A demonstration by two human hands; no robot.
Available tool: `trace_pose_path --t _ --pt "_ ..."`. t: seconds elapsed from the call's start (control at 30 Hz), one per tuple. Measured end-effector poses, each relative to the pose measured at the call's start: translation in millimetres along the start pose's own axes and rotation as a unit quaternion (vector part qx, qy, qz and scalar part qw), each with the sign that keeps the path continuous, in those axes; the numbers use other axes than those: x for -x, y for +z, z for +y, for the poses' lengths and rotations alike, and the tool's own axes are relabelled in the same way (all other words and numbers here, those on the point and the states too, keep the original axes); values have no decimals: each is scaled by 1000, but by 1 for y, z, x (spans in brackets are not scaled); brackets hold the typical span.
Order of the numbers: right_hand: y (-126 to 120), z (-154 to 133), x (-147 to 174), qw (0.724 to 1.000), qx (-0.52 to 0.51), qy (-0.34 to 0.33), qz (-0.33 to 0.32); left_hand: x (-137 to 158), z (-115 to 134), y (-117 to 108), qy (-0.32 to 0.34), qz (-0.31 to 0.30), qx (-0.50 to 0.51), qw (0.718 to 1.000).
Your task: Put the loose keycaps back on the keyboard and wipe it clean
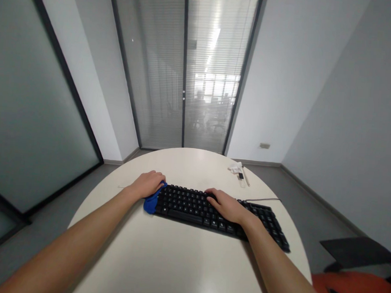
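Note:
A black keyboard (187,204) lies at a slant across the round table. My left hand (149,184) is closed on a blue cloth (151,203), which wraps over the keyboard's left end. Its fingertips are partly hidden at the back corner. Across the keys right of the middle rests my right hand (226,205), palm down, with thumb and forefinger apart and the fingers stretched toward the back edge. It covers some of the keys beneath it.
The pale round table (182,260) carries several small items at its back right, among them a white crumpled piece (235,167) and a thin stick (246,176). A black cable (263,199) runs behind the keyboard. An orange chair (355,291) stands at right.

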State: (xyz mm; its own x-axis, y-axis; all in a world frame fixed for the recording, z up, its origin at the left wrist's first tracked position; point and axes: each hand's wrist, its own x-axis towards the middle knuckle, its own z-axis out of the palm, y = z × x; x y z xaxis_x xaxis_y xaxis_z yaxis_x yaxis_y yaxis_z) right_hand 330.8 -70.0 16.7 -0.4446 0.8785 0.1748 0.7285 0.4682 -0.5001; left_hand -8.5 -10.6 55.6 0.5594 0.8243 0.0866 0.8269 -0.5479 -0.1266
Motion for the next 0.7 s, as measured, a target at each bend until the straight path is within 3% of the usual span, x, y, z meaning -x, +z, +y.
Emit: trace_pose_path --t 0.37,0.53,0.7 --pt "1 2 0 1000 4 1 -3 22 2 -11 5 -29 26 999" --pt "1 2 0 1000 2 2 -3 23 13 -10 11 8 22 1000" --pt "1 2 -1 1000 3 -1 -2 23 23 -14 26 -21 9 999"
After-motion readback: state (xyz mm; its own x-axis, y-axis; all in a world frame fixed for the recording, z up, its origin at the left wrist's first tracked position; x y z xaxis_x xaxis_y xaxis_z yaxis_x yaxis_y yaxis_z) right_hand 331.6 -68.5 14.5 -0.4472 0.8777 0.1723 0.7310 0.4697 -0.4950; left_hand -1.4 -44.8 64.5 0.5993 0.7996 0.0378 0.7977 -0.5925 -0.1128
